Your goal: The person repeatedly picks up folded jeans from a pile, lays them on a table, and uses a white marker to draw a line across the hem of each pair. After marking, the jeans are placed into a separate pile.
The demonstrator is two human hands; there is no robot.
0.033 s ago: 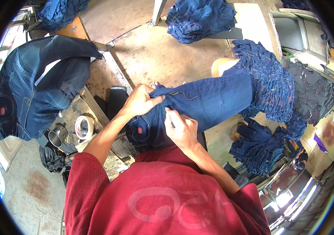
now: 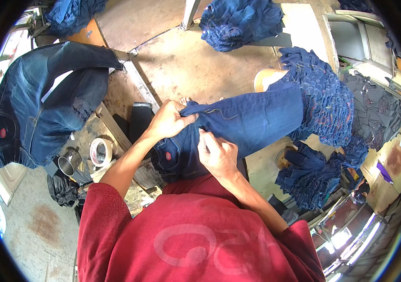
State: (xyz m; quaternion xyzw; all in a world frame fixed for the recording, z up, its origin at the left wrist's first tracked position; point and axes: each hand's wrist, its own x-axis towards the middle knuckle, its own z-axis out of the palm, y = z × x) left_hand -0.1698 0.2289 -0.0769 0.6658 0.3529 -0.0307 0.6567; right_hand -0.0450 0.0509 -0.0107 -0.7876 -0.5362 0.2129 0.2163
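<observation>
2 bare hands work on a pair of dark blue jeans lying across the person's lap and the near edge of the worktop. The left hand has its fingers clamped on a bunched fold of denim at the waistband end, and the right hand pinches the cloth just beside it, thumb and fingertips pressed together on the fabric near a pocket seam. The jeans' long axis runs from lower left to upper right: the waist end with a small red label sits toward the person's left knee, and the leg stretches away to the right, ending against a tall stack of folded jeans. 1 metal cup stands on the worktop at the left; what is inside it cannot be made out. 1 roll of white tape lies just beside the cup. Another pair of jeans is spread flat farther left on the worktop, and 1 more heap of blue denim lies on the floor beyond.
</observation>
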